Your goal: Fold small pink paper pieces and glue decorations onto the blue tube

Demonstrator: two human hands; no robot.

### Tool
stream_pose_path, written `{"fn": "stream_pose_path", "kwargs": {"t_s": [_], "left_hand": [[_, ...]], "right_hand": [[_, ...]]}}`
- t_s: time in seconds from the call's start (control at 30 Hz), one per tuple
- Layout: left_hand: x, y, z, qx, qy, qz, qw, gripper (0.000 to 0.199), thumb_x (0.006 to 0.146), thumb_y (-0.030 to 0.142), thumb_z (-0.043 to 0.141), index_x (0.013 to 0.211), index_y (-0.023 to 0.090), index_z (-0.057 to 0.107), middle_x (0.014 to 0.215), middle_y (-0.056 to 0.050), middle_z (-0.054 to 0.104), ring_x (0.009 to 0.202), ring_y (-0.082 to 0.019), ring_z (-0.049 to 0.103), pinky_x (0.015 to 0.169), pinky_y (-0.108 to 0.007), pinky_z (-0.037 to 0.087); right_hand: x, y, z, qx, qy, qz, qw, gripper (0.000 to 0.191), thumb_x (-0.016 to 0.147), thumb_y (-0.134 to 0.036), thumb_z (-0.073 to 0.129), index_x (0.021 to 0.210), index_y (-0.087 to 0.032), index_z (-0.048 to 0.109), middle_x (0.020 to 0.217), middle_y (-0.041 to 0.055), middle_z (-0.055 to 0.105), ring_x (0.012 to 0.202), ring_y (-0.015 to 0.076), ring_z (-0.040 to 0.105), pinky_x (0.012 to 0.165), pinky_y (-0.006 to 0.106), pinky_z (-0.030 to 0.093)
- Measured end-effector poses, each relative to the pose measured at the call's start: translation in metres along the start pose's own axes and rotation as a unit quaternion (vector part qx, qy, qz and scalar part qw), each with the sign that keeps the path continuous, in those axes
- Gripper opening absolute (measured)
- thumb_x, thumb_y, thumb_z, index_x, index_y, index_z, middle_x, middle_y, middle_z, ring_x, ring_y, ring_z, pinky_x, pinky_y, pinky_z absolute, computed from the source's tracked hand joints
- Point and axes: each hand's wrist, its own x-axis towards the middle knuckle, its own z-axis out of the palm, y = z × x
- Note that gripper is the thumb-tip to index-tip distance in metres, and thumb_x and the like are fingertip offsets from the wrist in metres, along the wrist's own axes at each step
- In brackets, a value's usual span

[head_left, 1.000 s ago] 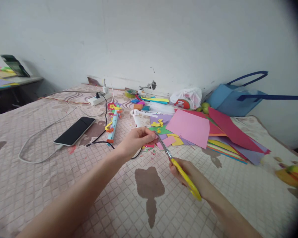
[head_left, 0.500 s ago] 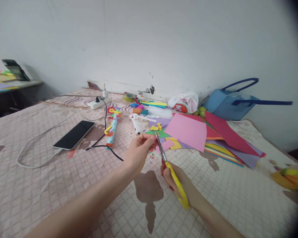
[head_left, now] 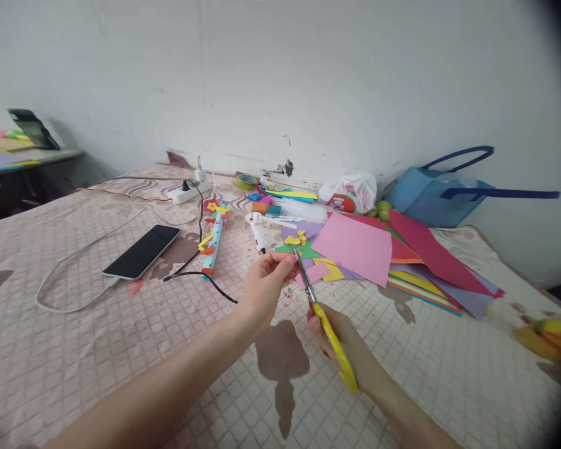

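Note:
My right hand [head_left: 331, 333] is closed around the handles of a pair of scissors [head_left: 330, 343] with a yellow handle. The metal blades point up and away, almost together, with their tips beside the fingers of my left hand [head_left: 264, 280]. Thumb and forefinger of that hand pinch a small piece of pink paper [head_left: 288, 256], mostly hidden by the fingers. Behind the blades lie small yellow paper cutouts [head_left: 295, 239] on green paper [head_left: 287, 249]. Pink scrap paper [head_left: 314, 273] is just right of the blades.
Coloured paper sheets [head_left: 355, 246] spread to the right, near a blue bag [head_left: 434, 196]. A white glue gun [head_left: 257, 232], a decorated light-blue stick [head_left: 214, 246], a phone [head_left: 143, 251] on its cable and a power strip [head_left: 189, 192] are left of centre.
The view has shifted slightly, so everything sits a little further right. Both hands keep nearly the same pose; the scissors' blades look a little closer together.

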Motion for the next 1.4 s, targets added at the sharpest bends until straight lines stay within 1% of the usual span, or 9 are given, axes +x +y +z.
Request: {"fn": "stream_pose_path", "kwargs": {"t_s": [0.17,0.63,0.8,0.93,1.03,1.13,1.23,1.3,1.4], "left_hand": [[0.001,0.001,0.000,0.006,-0.003,-0.003,1.000,0.014,0.072,0.024,0.066,0.071,0.012,0.059,0.066,0.000,0.059,0.063,-0.008,0.053,0.068,-0.023,0.041],[0.001,0.002,-0.002,0.016,-0.009,-0.001,1.000,0.014,0.073,0.025,0.066,0.071,0.012,0.060,0.066,0.000,0.059,0.063,-0.009,0.053,0.068,-0.024,0.040],[0.000,0.003,-0.001,0.006,-0.015,-0.018,1.000,0.015,0.071,0.024,0.068,0.071,0.013,0.060,0.071,-0.001,0.061,0.067,-0.009,0.055,0.071,-0.025,0.041],[-0.001,0.003,-0.002,-0.002,-0.019,-0.027,0.999,0.015,0.071,0.026,0.068,0.071,0.013,0.060,0.075,-0.002,0.062,0.072,-0.010,0.057,0.074,-0.025,0.042],[-0.004,-0.002,-0.003,0.041,-0.024,-0.027,0.998,0.017,0.072,0.030,0.067,0.072,0.014,0.059,0.080,-0.003,0.062,0.076,-0.012,0.057,0.074,-0.026,0.042],[-0.009,-0.010,-0.003,0.120,-0.030,-0.038,0.992,0.018,0.073,0.031,0.066,0.073,0.015,0.059,0.077,-0.002,0.060,0.074,-0.011,0.054,0.071,-0.025,0.041],[-0.015,-0.018,-0.003,0.162,-0.044,-0.056,0.984,0.017,0.074,0.030,0.065,0.073,0.015,0.059,0.077,-0.002,0.059,0.074,-0.012,0.053,0.072,-0.026,0.041],[-0.018,-0.022,-0.002,0.176,-0.058,-0.066,0.980,0.016,0.075,0.030,0.064,0.074,0.015,0.059,0.079,-0.003,0.060,0.076,-0.013,0.054,0.073,-0.027,0.041],[-0.021,-0.025,0.000,0.198,-0.072,-0.066,0.975,0.015,0.076,0.029,0.062,0.074,0.015,0.059,0.080,-0.004,0.062,0.077,-0.015,0.055,0.073,-0.028,0.041]], "right_hand": [[0.000,0.004,-0.002,-0.009,-0.001,-0.016,1.000,0.041,0.087,-0.056,0.034,0.070,-0.019,0.042,0.062,0.0001,0.048,0.054,0.0127,0.041,0.051,0.024,0.031],[0.001,0.002,-0.004,-0.016,0.002,0.010,1.000,0.042,0.084,-0.058,0.040,0.067,-0.019,0.042,0.057,-0.0011,0.044,0.051,0.0110,0.036,0.048,0.024,0.027],[0.001,0.005,0.000,0.078,-0.018,0.041,0.996,0.052,0.081,-0.068,0.033,0.061,-0.020,0.038,0.048,-0.0047,0.035,0.042,0.0084,0.031,0.041,0.022,0.023],[0.000,0.007,0.004,0.142,-0.047,0.063,0.987,0.057,0.079,-0.072,0.029,0.062,-0.019,0.040,0.045,-0.0053,0.035,0.037,0.0078,0.031,0.037,0.022,0.023],[0.000,0.005,0.003,0.177,-0.021,0.045,0.983,0.054,0.081,-0.069,0.031,0.066,-0.019,0.043,0.045,-0.0058,0.035,0.038,0.0079,0.032,0.038,0.022,0.025],[0.003,0.002,0.000,0.200,0.043,0.026,0.978,0.043,0.080,-0.059,0.047,0.068,-0.018,0.048,0.050,-0.0048,0.040,0.043,0.0084,0.037,0.040,0.021,0.029],[0.006,0.001,-0.004,0.224,0.106,0.044,0.968,0.028,0.075,-0.044,0.060,0.084,-0.018,0.056,0.057,-0.0040,0.048,0.047,0.0098,0.044,0.044,0.022,0.035],[0.008,0.001,-0.005,0.246,0.123,0.048,0.960,0.023,0.074,-0.037,0.060,0.087,-0.018,0.057,0.057,-0.0044,0.050,0.047,0.0099,0.045,0.045,0.022,0.038],[0.009,0.002,-0.006,0.254,0.133,0.038,0.957,0.017,0.075,-0.034,0.059,0.080,-0.017,0.056,0.059,-0.0035,0.051,0.049,0.0096,0.045,0.047,0.022,0.039]]}}
